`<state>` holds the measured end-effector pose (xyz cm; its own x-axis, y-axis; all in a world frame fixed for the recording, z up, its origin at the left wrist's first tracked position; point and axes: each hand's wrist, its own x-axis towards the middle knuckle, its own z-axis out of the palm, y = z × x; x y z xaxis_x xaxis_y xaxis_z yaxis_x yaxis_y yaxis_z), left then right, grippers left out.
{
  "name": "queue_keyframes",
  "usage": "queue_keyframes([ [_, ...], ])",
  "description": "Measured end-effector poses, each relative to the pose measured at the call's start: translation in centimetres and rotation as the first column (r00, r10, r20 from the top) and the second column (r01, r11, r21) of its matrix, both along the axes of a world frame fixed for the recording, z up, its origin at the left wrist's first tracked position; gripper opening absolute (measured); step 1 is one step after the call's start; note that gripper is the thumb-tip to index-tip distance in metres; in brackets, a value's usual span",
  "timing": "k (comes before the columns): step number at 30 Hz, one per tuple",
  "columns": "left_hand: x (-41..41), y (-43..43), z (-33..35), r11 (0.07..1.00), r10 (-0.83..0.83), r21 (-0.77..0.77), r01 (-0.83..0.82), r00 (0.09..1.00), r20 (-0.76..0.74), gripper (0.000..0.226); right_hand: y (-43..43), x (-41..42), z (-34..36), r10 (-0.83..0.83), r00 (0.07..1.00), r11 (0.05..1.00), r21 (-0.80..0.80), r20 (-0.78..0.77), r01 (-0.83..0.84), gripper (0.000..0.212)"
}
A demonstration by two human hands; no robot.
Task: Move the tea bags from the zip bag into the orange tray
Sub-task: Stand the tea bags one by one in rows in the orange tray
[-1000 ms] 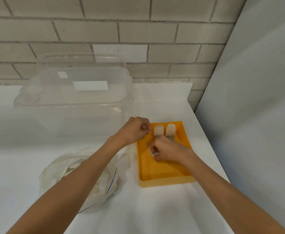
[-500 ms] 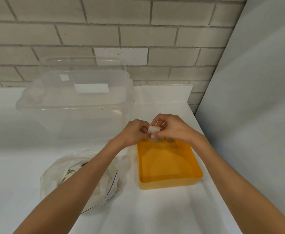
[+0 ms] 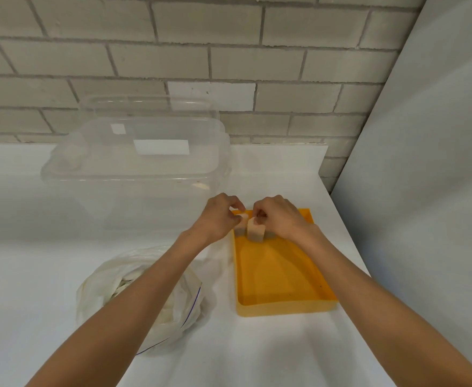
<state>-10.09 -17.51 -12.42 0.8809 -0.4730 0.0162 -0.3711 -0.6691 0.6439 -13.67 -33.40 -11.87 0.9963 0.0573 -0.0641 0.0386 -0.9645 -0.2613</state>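
Tea bags (image 3: 255, 233) stand upright over the far end of the orange tray (image 3: 279, 275). The left hand (image 3: 218, 216) and right hand (image 3: 281, 219) each pinch the top of one with curled fingertips. Left of the tray, the zip bag (image 3: 103, 283) lies crumpled on the white counter (image 3: 257, 353), with a clear plastic bin (image 3: 134, 169) behind it.
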Motion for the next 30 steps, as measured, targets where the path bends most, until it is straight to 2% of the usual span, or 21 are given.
queue_keyframes([
  [6,0.2,-0.2,-0.5,1.0,-0.004,0.028,0.004,1.0,0.027,0.026,0.4,0.1,-0.8,-0.019,0.994,0.991,-0.13,0.108,0.033,0.013],
  [10,-0.1,-0.6,-0.5,0.997,-0.026,0.078,0.02,0.997,0.069,0.028,0.6,-0.1,-1.2,-0.013,0.987,0.988,-0.152,0.158,0.038,0.011],
  [16,-0.6,-1.6,-0.5,0.958,-0.064,0.285,-0.017,0.96,0.272,0.022,0.5,-0.5,-1.2,-0.01,0.985,0.988,-0.15,0.17,0.036,0.013],
  [21,-0.7,-2.1,-0.5,0.963,-0.051,0.268,-0.041,0.944,0.326,0.03,-0.1,-1.0,-0.9,-0.005,0.986,0.994,-0.111,0.168,0.024,0.011],
  [24,-0.7,-1.9,-0.2,0.969,-0.058,0.245,-0.019,0.952,0.3,0.033,-0.9,-1.2,-0.7,-0.008,0.987,0.996,-0.089,0.162,0.023,0.01],
  [30,-0.7,-1.8,0.2,0.958,-0.094,0.285,0.003,0.948,0.303,0.027,-1.5,-1.0,-0.4,0.01,0.992,0.992,-0.123,0.125,0.005,0.018],
])
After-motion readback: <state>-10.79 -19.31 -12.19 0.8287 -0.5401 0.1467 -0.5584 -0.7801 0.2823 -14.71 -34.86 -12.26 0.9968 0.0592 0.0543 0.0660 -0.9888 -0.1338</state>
